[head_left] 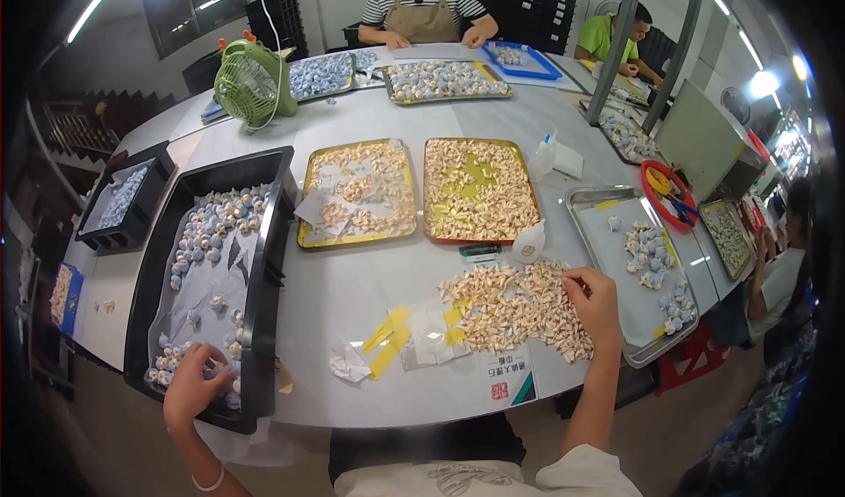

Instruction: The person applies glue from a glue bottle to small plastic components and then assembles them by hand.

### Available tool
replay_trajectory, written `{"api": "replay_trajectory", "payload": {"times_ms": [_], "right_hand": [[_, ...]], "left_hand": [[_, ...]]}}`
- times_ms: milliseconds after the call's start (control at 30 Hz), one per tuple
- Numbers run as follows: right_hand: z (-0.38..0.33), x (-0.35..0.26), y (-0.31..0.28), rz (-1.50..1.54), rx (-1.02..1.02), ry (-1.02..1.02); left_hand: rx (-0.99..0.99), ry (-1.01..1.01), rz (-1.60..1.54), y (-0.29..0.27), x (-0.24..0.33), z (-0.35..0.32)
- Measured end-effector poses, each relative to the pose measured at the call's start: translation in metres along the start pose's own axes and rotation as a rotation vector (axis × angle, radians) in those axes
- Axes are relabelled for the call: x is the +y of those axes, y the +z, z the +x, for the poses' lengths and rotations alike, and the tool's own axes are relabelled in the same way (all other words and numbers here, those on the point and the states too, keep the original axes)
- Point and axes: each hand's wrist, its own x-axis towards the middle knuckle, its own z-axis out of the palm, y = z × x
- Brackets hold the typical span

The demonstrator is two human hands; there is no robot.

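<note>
My left hand [195, 386] reaches into the near end of a long black bin [264, 312], its fingers curled down among small blue-and-white figures [211, 233]. Whatever those fingers hold is hidden by the hand. At the right edge of a loose pile of small cream-coloured pieces [519, 308], my right hand [595, 301] has its fingertips pinched together; anything between them is too small to make out. Just right of that hand lies a metal tray [616, 250] with more blue-and-white figures on paper.
Beyond the pile stand two yellow trays [304, 237] [431, 233] of cream pieces and a white squeeze bottle [529, 243]. Yellow tape [387, 343] and crumpled paper [349, 361] lie nearby. A red basket [650, 189], a green fan [251, 83] and a person [427, 13] are farther off.
</note>
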Motion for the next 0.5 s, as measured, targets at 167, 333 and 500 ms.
{"api": "replay_trajectory", "payload": {"times_ms": [167,333,500], "right_hand": [[0.000,-0.002,0.003,-0.007,-0.027,-0.037],[-0.002,-0.007,0.000,0.009,-0.022,-0.035],[-0.004,-0.006,-0.001,0.007,-0.035,-0.009]], "left_hand": [[0.023,0.003,0.042,0.003,-0.015,-0.002],[0.161,0.018,0.416,0.005,-0.020,-0.003],[0.015,-0.193,0.315,0.001,-0.002,-0.002]]}}
